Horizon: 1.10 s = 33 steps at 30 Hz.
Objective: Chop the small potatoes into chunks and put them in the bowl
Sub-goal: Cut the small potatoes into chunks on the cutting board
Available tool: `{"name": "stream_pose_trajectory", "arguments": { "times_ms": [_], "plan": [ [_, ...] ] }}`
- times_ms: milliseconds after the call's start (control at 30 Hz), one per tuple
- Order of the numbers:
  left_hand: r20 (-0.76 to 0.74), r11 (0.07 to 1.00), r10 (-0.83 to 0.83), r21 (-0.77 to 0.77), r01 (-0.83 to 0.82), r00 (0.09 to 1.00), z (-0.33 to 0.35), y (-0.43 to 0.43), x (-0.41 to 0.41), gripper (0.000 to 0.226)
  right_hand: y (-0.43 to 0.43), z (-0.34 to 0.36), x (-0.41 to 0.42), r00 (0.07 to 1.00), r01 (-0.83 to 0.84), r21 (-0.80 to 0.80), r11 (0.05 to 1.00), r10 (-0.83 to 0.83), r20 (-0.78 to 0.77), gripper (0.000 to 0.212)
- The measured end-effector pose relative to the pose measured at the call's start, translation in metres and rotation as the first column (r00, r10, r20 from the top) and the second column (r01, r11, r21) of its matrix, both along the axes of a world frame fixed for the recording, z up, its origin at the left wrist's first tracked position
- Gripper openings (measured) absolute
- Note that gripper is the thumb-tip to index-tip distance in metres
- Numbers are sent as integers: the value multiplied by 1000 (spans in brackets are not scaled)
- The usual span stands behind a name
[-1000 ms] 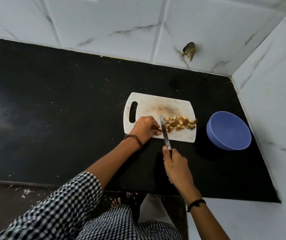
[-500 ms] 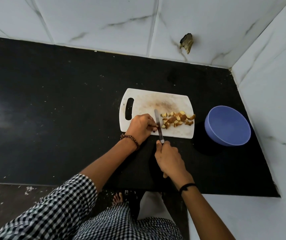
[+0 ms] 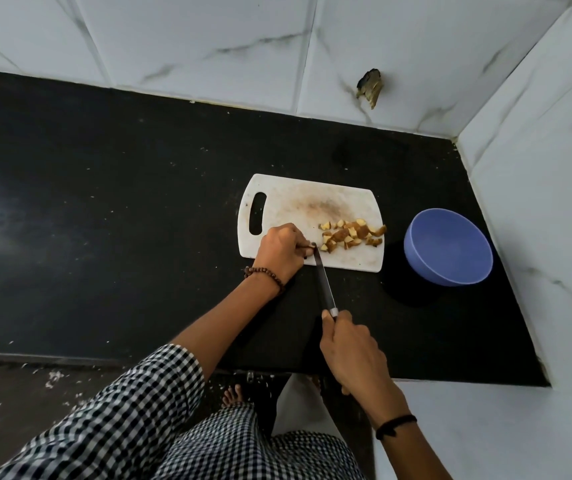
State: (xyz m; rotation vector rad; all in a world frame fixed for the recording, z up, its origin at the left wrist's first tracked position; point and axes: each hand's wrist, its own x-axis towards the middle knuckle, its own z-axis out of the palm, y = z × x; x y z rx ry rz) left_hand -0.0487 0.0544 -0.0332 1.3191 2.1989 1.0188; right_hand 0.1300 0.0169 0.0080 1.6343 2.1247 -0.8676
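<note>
The potato chunks (image 3: 350, 235) lie heaped on the white cutting board (image 3: 288, 202), just right of the curled fingertips of the left hand (image 3: 282, 249) — whether these pinch a piece, I cannot tell. The knife (image 3: 324, 282) has its tip at those fingertips and its handle gripped firmly by the right hand (image 3: 350, 348). The blue bowl (image 3: 450, 271) stands beyond the chunks, beside the board.

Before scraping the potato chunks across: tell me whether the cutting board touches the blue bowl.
Apart. The head view shows a strip of black counter between the cutting board and the blue bowl, along the board's right edge.
</note>
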Motion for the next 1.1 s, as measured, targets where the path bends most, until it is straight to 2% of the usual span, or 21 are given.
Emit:
{"name": "stream_pose_trajectory", "arguments": {
  "times_ms": [200, 367, 567, 867, 1000, 1100],
  "plan": [
    [47, 999, 46, -29, -45, 998, 0, 3, 0, 16, -2, 15, 13, 1000, 14, -37, 999, -14, 6, 35],
    [3, 999, -37, -29, 37, 999, 1, -2, -3, 18, 7, 21, 9, 987, 73, 0, 997, -73, -142, 37],
    [-19, 999, -38, -32, 38, 999, 5, -2, -5, 15, 18, 15, -12, 979, 49, 28, 998, -42, -197, 37],
    [-67, 999, -45, -14, 44, 997, -1, 1, -5, 12, 28, 4, -28, 993, -12, 18, 1000, 14, -118, 34],
    [-52, 999, -41, -12, 40, 998, 0, 1, -6, 13, 37, 2, -37, 995, -18, -26, 999, 16, -96, 45],
    [-51, 1000, -22, -11, 22, 998, -1, 1, -4, 13, 41, 0, -39, 996, -19, -33, 999, 16, -93, 45]
  ]
}}
